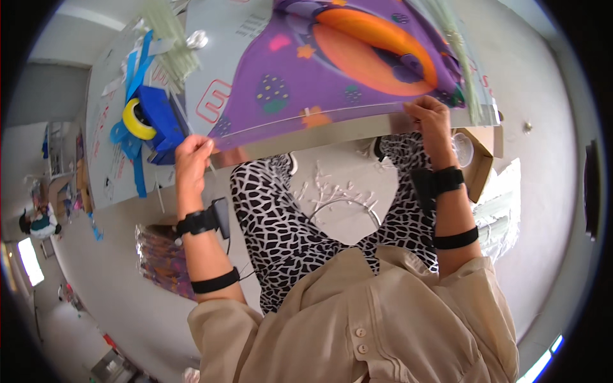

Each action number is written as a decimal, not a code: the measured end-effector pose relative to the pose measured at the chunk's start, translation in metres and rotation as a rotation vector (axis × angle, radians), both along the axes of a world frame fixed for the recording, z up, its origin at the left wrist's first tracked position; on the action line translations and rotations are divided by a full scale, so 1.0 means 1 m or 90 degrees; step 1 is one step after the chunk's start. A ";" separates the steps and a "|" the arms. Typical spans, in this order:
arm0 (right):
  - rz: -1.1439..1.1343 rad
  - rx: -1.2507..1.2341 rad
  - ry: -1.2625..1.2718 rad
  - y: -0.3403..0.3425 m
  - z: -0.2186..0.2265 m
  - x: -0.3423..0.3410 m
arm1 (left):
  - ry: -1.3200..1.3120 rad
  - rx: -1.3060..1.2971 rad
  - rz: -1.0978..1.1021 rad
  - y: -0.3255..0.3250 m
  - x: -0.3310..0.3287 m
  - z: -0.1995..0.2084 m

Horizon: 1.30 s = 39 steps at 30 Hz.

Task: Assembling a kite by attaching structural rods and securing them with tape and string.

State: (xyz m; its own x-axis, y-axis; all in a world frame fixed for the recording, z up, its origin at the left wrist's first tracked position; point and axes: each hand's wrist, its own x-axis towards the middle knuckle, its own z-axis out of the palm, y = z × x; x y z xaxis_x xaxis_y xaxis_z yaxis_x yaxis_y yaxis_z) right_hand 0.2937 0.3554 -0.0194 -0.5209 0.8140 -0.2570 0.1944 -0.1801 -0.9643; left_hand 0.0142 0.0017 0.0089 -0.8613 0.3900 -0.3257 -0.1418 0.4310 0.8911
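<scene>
"Where is the purple printed sheet [290, 86] placed?"

"Across the desk [211, 54], its clear edging [271, 125] stretched along the front! One end is pinched by the left hand [195, 153], nearly closed; the other is gripped between fingertips by the right hand [430, 118]."

"And the step?"

"The edge is being straightened, seemingly. Next, even tension is called for, with both ends kept level."

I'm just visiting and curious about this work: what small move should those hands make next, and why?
Probably pull the clear strip gently taut: the left hand and right hand pinch near its two ends, and it runs along the near edge of the purple fabric. Whether it is fastened there, I cannot tell.
</scene>
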 end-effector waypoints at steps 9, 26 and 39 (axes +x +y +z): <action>0.043 -0.027 -0.032 0.008 -0.012 -0.007 | -0.008 -0.076 0.021 0.010 -0.013 -0.018; 0.006 0.309 -0.253 0.004 -0.029 -0.017 | 0.083 -0.103 0.032 0.012 -0.018 -0.043; -0.065 0.331 -0.368 -0.010 -0.020 -0.023 | -0.007 -0.034 0.031 0.010 -0.019 -0.039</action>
